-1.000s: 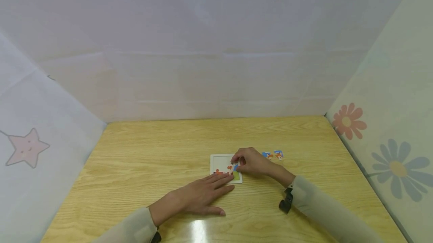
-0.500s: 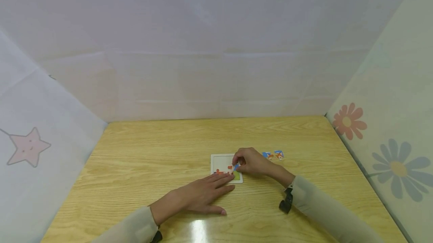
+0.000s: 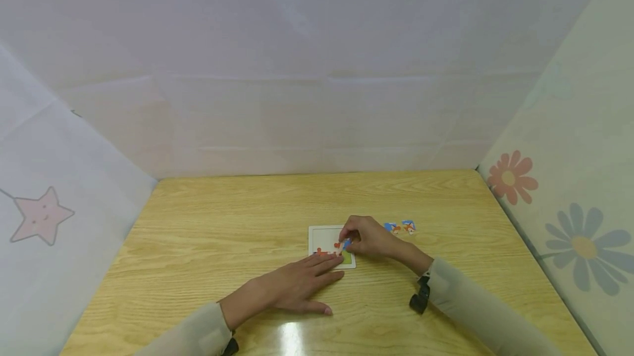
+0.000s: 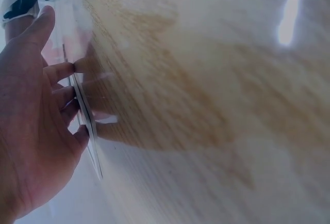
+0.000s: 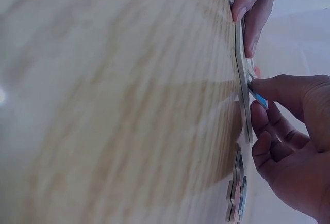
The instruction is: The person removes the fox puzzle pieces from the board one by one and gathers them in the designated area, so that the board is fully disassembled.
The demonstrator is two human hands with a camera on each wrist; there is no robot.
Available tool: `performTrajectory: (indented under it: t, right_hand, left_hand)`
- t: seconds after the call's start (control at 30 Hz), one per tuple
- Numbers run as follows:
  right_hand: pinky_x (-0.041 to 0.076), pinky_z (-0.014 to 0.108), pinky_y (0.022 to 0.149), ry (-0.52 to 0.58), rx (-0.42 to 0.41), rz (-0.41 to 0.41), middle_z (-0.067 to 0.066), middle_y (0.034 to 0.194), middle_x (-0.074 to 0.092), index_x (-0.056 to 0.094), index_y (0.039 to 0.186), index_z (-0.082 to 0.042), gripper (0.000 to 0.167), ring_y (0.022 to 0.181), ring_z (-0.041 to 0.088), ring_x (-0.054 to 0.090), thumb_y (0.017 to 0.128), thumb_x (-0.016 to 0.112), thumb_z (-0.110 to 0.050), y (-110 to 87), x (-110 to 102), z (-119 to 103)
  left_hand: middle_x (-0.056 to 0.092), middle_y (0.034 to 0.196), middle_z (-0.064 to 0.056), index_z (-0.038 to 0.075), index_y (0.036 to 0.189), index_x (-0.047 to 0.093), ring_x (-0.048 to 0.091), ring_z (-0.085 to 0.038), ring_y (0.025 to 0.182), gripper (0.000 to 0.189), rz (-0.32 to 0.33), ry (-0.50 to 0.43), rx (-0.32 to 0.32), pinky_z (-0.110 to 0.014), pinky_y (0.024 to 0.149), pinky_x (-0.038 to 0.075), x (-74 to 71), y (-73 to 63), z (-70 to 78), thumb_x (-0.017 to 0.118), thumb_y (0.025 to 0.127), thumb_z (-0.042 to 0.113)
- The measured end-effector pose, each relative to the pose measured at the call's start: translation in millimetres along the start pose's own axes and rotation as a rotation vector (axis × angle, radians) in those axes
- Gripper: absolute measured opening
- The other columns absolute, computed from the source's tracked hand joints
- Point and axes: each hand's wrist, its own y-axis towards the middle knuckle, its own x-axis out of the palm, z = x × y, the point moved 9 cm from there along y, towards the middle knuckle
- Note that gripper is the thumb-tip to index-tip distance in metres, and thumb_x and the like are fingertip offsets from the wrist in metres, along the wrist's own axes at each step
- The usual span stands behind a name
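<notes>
A small white-framed jigsaw tray (image 3: 324,234) lies on the table, with red and green picture parts along its near side. My left hand (image 3: 299,284) stretches flat from the lower left, its fingertips resting on the tray's near side and covering part of the picture. Between thumb and forefinger, my right hand (image 3: 369,236) pinches a jigsaw piece with blue on it (image 5: 261,99). The right wrist view has this piece tilted at the tray's surface (image 5: 242,64). Two loose jigsaw pieces, one blue and orange (image 3: 391,228) and another with a fox face (image 3: 408,227), lie right of the tray.
The wood-grain table (image 3: 223,218) is enclosed by pale cloth at the back (image 3: 317,125) and both sides. A pink star (image 3: 42,215) marks the left cloth, and flowers (image 3: 584,247) mark the right one. Dark wrist straps show on both arms.
The right fingers have shifted very slightly with the pinched jigsaw piece, and its tilt differs a little. The left hand and the loose pieces stay where they were.
</notes>
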Motion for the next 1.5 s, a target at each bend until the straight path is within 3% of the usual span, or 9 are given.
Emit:
performTrajectory:
  t: [0.43, 1.03, 1.33, 1.5]
  right_hand:
    - [0.057, 0.025, 0.075, 0.055, 0.007, -0.044, -0.007, 0.099, 0.077, 0.079, 0.101, -0.016, 0.019, 0.084, 0.005, 0.066, 0.092, 0.078, 0.001, 0.3, 2, 3]
    - [0.053, 0.025, 0.072, 0.154, 0.058, -0.027, -0.004, 0.101, 0.078, 0.081, 0.102, -0.016, 0.015, 0.087, 0.010, 0.068, 0.094, 0.079, -0.004, -2.5, -11, 7]
    - [0.055, 0.026, 0.071, 0.216, 0.060, -0.041, -0.004, 0.102, 0.077, 0.080, 0.104, -0.017, 0.012, 0.088, 0.013, 0.070, 0.096, 0.078, -0.008, -11.0, -17, 13]
    - [0.057, 0.027, 0.069, 0.198, 0.062, -0.036, -0.006, 0.103, 0.077, 0.080, 0.104, -0.019, 0.012, 0.086, 0.013, 0.070, 0.096, 0.078, -0.009, -19.7, -24, 20]
  left_hand:
    - [0.023, 0.176, -0.011, 0.014, 0.165, 0.038, 0.023, -0.027, 0.162, 0.080, -0.003, -0.011, -0.013, -0.044, 0.129, 0.028, 1.5, 0.4, -0.7, 0.037, 0.107, 0.069]
    - [0.024, 0.175, -0.011, 0.014, 0.165, 0.040, 0.024, -0.028, 0.162, 0.080, 0.006, 0.012, -0.008, -0.044, 0.129, 0.029, 1.1, 0.2, -0.3, 0.038, 0.107, 0.069]
    - [0.022, 0.176, -0.011, 0.014, 0.166, 0.038, 0.023, -0.028, 0.162, 0.080, 0.000, -0.005, -0.012, -0.044, 0.129, 0.029, 3.0, -0.3, -1.3, 0.038, 0.107, 0.069]
    - [0.023, 0.176, -0.012, 0.014, 0.166, 0.038, 0.023, -0.029, 0.162, 0.080, 0.008, 0.008, -0.005, -0.044, 0.128, 0.030, 2.6, 0.0, -1.0, 0.038, 0.107, 0.069]
